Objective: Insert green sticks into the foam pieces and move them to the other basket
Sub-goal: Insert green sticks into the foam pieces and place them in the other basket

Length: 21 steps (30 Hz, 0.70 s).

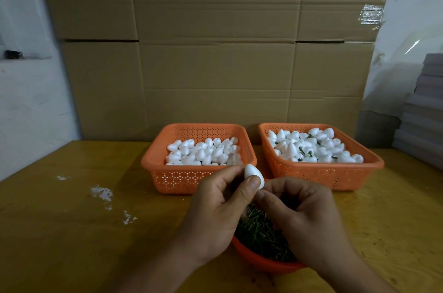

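Observation:
My left hand (215, 211) pinches a white egg-shaped foam piece (253, 174) between thumb and fingers, above an orange bowl (261, 261) of green sticks (259, 232). My right hand (304, 216) meets it from the right, fingers curled at the foam's lower end; any stick in them is hidden. The left orange basket (167, 177) holds plain foam pieces. In the right orange basket (335, 175) lie foam pieces with green sticks in them.
The baskets stand side by side on a yellow wooden table (72, 232) with white flecks at the left. A cardboard wall (215, 53) rises behind them. Stacked grey boards (426, 110) sit at the right edge.

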Each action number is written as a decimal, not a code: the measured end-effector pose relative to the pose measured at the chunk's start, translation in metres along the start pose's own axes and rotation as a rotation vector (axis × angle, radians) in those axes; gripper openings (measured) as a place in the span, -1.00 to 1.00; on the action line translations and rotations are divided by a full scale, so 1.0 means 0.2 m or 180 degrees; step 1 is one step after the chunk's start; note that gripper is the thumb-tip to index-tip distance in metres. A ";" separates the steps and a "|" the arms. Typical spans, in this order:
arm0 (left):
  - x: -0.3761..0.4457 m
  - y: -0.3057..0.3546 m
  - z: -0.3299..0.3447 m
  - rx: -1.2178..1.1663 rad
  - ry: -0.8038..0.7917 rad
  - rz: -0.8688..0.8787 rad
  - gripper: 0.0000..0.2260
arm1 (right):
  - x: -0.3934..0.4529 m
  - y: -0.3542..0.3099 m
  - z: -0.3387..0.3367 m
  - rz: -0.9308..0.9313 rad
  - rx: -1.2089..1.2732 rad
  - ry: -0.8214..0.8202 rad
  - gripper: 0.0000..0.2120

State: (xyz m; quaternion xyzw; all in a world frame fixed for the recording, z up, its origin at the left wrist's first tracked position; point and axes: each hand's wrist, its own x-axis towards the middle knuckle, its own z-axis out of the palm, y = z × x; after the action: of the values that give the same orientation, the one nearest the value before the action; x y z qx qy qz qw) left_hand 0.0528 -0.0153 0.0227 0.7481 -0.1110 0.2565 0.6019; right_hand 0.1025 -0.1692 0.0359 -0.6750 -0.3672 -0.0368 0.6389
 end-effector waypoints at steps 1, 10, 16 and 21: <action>0.00 0.00 -0.01 -0.0027 0.0006 -0.0026 -0.70 | 0.00 0.00 0.00 0.0035 0.0035 -0.0038 -0.85; 0.00 -0.04 -0.01 -0.0118 0.0215 -0.0200 -0.81 | 0.21 0.06 -0.17 0.0508 -0.0512 0.0650 -0.91; -0.01 -0.05 0.00 0.0302 0.0080 -0.0074 -0.84 | 0.51 0.24 -0.43 0.0794 -0.1946 0.1108 -0.88; 0.00 -0.06 0.00 0.0313 0.0039 -0.0082 -0.84 | 0.68 0.37 -0.53 0.1558 -0.2790 0.1082 -0.68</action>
State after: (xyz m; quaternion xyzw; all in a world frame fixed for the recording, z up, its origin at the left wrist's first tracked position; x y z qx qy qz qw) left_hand 0.0580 -0.0117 0.0114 0.7765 -0.0850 0.2584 0.5684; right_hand 0.2867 -0.1966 0.0651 -0.9293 -0.0404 -0.1455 0.3372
